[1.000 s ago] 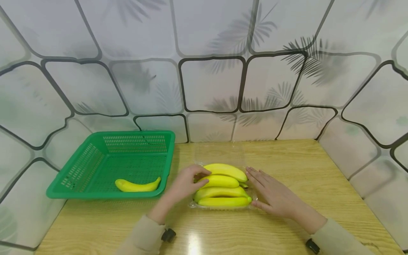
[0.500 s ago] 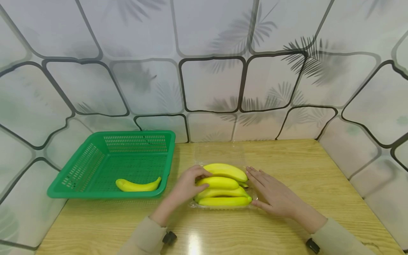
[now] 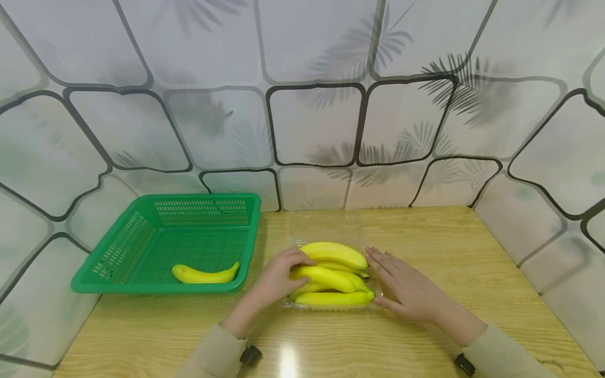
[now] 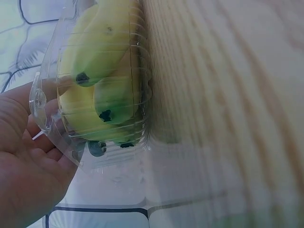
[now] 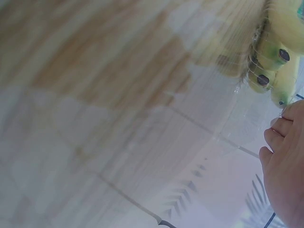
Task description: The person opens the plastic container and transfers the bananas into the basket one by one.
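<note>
In the head view, a clear plastic clamshell box holds several yellow bananas, its lid folded back toward the wall. My left hand pinches the left end of one banana on top of the pile between thumb and fingers. That banana slants, its right end nearer me. Behind it lies another banana, and one more runs along the front. Beside the box's right side my right hand rests with straight fingers, tips against the box or the banana ends. The left wrist view shows dark banana tips through the ribbed wall.
A green perforated basket stands to the left of the box, with a single banana near its front wall. The wooden table meets patterned walls at the back and sides.
The banana in my left hand has shifted toward me and turned, its right end swinging nearer. More of a banana behind it now shows. My right hand has stayed put.
</note>
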`<state>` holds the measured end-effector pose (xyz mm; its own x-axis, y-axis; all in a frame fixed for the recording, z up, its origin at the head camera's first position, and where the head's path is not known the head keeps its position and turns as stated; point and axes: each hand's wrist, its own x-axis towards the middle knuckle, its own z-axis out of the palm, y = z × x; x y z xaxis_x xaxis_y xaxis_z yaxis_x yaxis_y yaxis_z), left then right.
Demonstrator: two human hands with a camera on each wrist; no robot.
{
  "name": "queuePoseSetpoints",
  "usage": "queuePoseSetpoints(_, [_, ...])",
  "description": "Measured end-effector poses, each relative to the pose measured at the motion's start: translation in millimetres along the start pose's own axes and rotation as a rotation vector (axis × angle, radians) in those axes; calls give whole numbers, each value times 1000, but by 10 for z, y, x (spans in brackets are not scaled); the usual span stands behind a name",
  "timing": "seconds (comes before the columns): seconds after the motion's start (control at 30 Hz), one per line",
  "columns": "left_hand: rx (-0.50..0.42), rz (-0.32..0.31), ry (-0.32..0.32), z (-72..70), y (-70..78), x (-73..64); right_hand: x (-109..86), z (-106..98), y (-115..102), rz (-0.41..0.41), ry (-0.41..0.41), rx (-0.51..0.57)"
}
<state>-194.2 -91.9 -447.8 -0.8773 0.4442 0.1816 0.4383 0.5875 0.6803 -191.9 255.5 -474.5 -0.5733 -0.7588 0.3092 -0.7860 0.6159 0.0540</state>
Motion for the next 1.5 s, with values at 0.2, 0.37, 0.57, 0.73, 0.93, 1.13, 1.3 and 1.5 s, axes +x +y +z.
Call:
queuePoseSetpoints(0.2, [3,-1,-1,0,12,2,-2,10,3,-2,1,-2])
queuePoseSetpoints(0.37, [13,-4,-4,-7,25,1,-5,16,4,1,-3,-4])
queuePoseSetpoints(0.57, [21,-3,-5,-10,36,0,-12,17,8,4,-7,-4])
queuePoseSetpoints(0.73, [22,-1,-6,-7,38,-2,-8,14,9,7,-16,-2])
queuePoseSetpoints(0.93, [14,3,-8,-5,35,0,-3,6,4,1,-12,0])
queuePoseSetpoints(1.13, [-5,7,-15,-4,37,-1,-4,0,2,3,-12,-3])
queuePoseSetpoints(1.3, [-13,17,-15,-4,41,-8,-4,-1,2,7,-15,-3])
queuePoseSetpoints(1.5, [-19,34,-16,-6,46,-13,-6,0,0,5,-9,3])
